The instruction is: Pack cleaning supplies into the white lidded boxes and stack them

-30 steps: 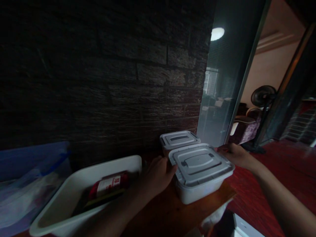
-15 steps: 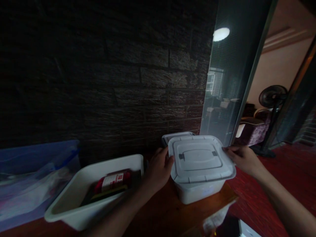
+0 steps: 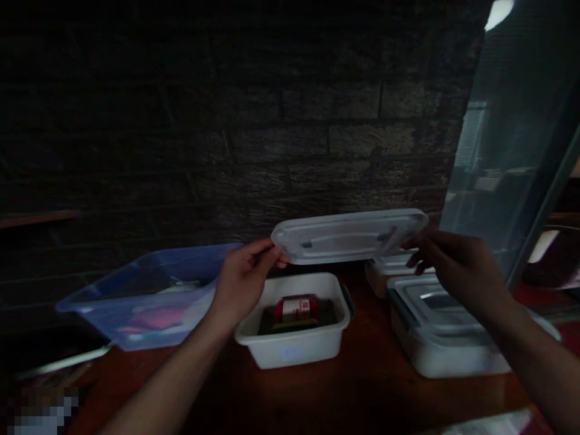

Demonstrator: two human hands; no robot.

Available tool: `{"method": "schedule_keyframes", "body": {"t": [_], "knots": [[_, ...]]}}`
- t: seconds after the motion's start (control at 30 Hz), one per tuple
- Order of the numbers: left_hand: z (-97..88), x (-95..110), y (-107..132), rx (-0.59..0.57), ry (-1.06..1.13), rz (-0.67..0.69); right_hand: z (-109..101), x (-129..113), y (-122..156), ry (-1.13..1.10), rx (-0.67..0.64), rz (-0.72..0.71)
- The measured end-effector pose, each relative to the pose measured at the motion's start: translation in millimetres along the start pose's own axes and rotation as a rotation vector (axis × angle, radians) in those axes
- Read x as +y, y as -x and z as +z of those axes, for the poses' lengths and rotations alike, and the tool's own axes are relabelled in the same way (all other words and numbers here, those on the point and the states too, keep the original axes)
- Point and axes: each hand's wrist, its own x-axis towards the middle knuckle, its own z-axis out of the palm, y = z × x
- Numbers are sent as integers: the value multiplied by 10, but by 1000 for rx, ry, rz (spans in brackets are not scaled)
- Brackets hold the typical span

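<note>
A whitish plastic lid is held up in the air, tilted, above the back of an uncovered white storage box. Its left end is pinched by my left hand, thumb on the near side. At the other end, the fingers of my right hand close on the lid's corner, a little blurred. Inside the uncovered box lies a red package with a white label, among dark items I cannot make out. Below my right hand sits a second white box with its own lid on.
To the left stands a blue translucent bin with pink and white things inside. Behind the covered box is another lidded box. All stand on a brown wooden table against a dark brick wall. A glass panel rises at right.
The loose lid has come off the covered box's top and moved left, over the uncovered box, with both hands on it. The view has turned left.
</note>
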Motion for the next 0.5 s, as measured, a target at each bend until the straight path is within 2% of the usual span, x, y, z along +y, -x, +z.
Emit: {"method": "schedule_keyframes", "body": {"t": [0.07,0.13,0.23,0.37,0.5], "knots": [[-269,-59,96,52,31,-48,280,-100,23,-261,-47,35],[-490,-150,204,52,173,-134,512,-159,86,-457,-69,86],[-704,-335,353,84,393,-250,777,-197,232,-523,-75,196],[-787,-567,476,237,425,-250,1026,-184,415,-450,-149,307],[-811,-692,540,236,424,-265,1151,-142,476,-549,-157,370]]}}
